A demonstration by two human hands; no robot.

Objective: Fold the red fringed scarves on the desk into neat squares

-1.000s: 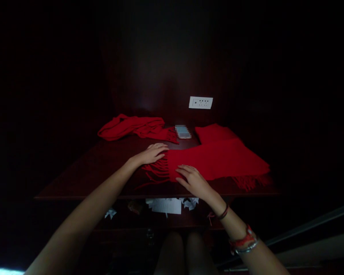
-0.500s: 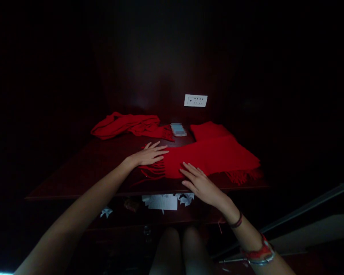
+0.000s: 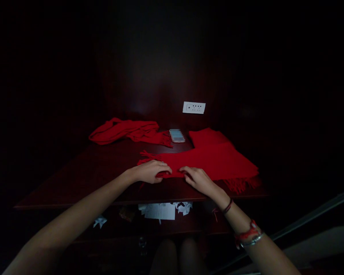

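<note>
A red fringed scarf point(image 3: 215, 158) lies folded and mostly flat on the dark wooden desk, bent at the right, with tassels at its left end and at its lower right. My left hand point(image 3: 151, 171) is closed on the near edge of the scarf by the left tassels, fingers curled over the cloth. Just to its right, my right hand point(image 3: 198, 179) has curled fingers pinching the same near edge. Part of the cloth under both hands is hidden. A second red scarf point(image 3: 126, 131) lies loosely bunched at the back left, touched by neither hand.
A phone-like flat object point(image 3: 177, 136), blurred out, lies between the scarves. A white wall socket point(image 3: 194, 107) sits above the dark desk point(image 3: 74, 179). On the shelf beneath are papers point(image 3: 159, 211) and crumpled white scraps point(image 3: 184, 208).
Both hands went from lying spread on the scarf to curling at its near edge. My left hand came nearer to me and the left tassels shifted. The camera view tilted slightly.
</note>
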